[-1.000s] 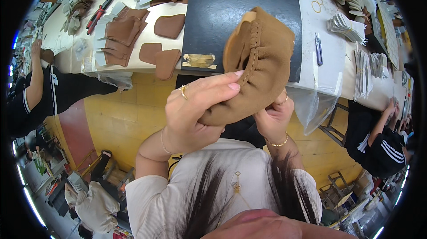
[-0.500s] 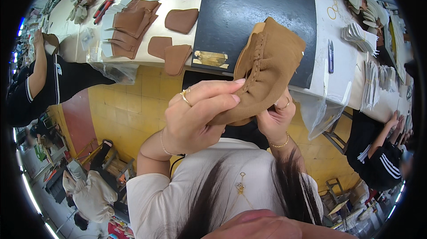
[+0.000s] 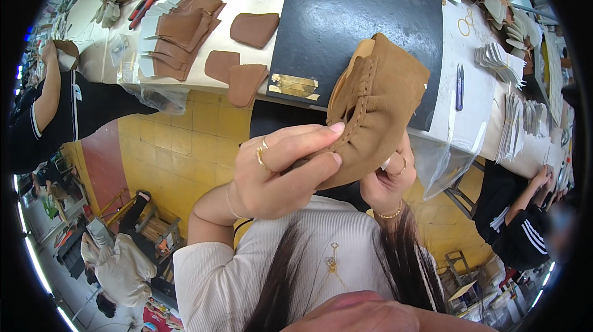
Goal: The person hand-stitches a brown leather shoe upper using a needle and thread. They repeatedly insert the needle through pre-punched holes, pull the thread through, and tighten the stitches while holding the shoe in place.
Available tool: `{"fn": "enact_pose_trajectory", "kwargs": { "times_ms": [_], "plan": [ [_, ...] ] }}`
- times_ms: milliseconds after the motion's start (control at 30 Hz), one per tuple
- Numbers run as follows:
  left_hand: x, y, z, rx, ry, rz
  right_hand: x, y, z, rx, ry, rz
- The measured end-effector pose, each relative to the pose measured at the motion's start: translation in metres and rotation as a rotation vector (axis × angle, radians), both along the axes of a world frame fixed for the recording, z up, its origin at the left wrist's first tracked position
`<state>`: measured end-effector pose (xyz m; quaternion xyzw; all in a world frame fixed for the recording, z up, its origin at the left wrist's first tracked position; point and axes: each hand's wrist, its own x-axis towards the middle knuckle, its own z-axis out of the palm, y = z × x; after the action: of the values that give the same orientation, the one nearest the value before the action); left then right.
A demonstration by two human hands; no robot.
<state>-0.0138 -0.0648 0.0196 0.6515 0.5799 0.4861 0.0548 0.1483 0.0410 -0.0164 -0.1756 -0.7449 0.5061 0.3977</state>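
Observation:
A tan suede moccasin upper (image 3: 390, 106) with a gathered, stitched seam is held up between both my hands, tilted with its open end away from me. My left hand (image 3: 281, 168) is closed on the near, rounded end, its thumb and a finger pressing beside the seam. My right hand (image 3: 388, 177) grips the underside from the right; most of its fingers are hidden behind the upper. Beyond it lies a black board (image 3: 352, 8) on the worktable, with a gold-coloured strip (image 3: 294, 87) at its near left corner.
Left on the table are brown leather pieces (image 3: 185, 32) and red-handled pliers (image 3: 151, 1). Blue thread snips (image 3: 459, 88) and stacked pale pieces (image 3: 499, 62) lie to the right. Clear plastic (image 3: 441, 168) hangs from the edge. Co-workers sit on both sides (image 3: 92, 106).
The moccasin upper has come slightly lower and nearer, turning a little more upright. My left thumb and finger still press near its seam, and both hands keep their hold.

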Motion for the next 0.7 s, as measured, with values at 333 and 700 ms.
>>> {"fn": "enact_pose_trajectory", "kwargs": {
  "times_ms": [333,700],
  "plan": [
    [0.007,-0.001,-0.001,0.018,0.056,-0.051,0.008,-0.008,0.005,-0.054,-0.012,-0.072],
    [0.002,0.006,0.003,0.029,0.095,0.067,0.009,-0.004,0.004,0.017,-0.133,-0.044]
  ]
}}
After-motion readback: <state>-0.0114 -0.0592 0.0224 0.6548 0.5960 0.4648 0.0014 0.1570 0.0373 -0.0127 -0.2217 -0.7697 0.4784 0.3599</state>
